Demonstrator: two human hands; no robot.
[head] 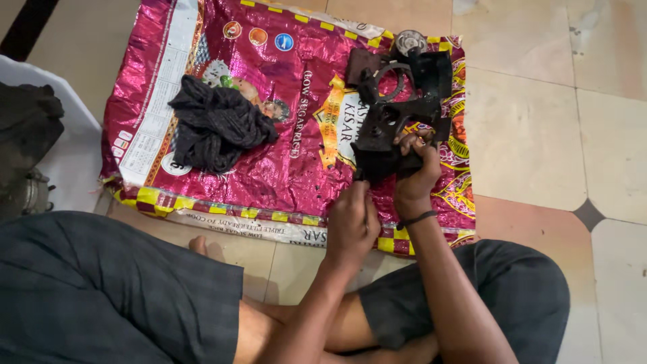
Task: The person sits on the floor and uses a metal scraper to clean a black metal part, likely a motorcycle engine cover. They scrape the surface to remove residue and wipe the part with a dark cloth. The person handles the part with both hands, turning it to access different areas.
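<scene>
hands point(418, 176) grip greasy black metal bracket point(397, 118) — glossy woven sack point(269, 162) beneath

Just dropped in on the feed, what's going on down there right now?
A person sits cross-legged on a tiled floor at a shiny magenta sack spread flat as a mat. The right hand grips a dark, greasy metal part with holes, standing on the sack. The left hand is closed just beside its lower edge; whether it holds a tool I cannot tell. A crumpled dark rag lies on the sack, left of the part.
</scene>
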